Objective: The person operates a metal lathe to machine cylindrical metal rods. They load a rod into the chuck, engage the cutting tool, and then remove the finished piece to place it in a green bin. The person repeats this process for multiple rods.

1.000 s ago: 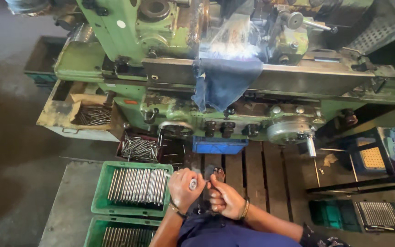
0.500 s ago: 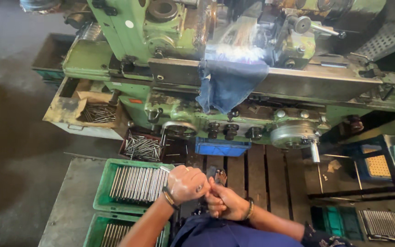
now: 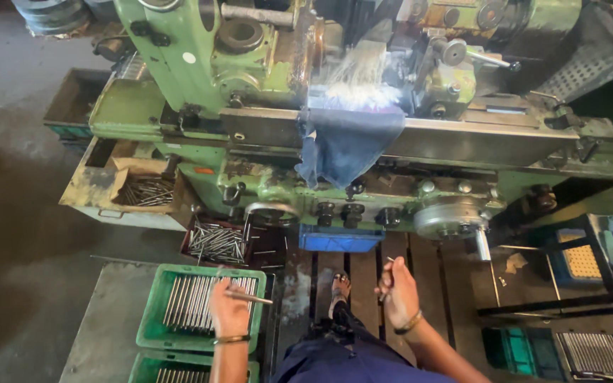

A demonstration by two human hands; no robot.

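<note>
I see grimy grey concrete floor (image 3: 15,213), big green lathe (image 3: 264,92) across top, blue cloth (image 3: 349,142) draped over bed, wooden slat platform (image 3: 363,273) below, dim daylight.

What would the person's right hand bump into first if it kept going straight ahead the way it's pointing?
Probably the blue tray under the front of the green machine. The right hand, pinching a thin metal pin, points up toward it over the wooden floor slats, though depth is hard to judge.
</note>
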